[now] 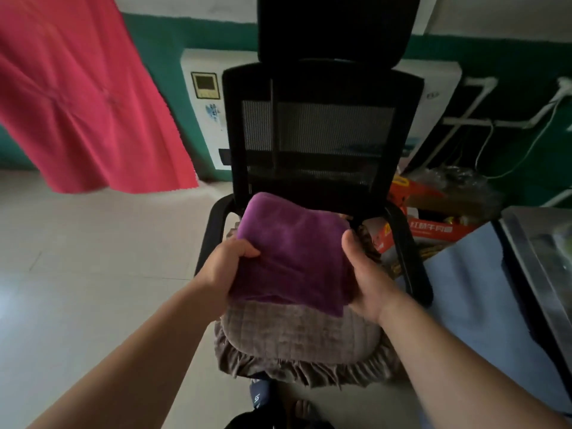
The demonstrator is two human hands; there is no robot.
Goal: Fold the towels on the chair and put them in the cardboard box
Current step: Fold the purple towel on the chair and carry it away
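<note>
A folded purple towel [294, 252] is held above the seat of a black mesh office chair [318, 131]. My left hand [226, 267] grips the towel's left edge, thumb on top. My right hand [365, 274] holds its right edge, thumb up along the side. Under the towel lies the chair's grey quilted seat cushion [297, 335] with a frilled edge. An orange and red cardboard box [433, 227] stands open on the floor just right of the chair, partly hidden by the armrest.
A red cloth [86, 97] hangs at the upper left. A white appliance [204, 113] stands against the green wall behind the chair. At the right are a blue surface [473, 292] and a metal edge [538, 261]. Pale tiled floor [93, 258] stretches to the left.
</note>
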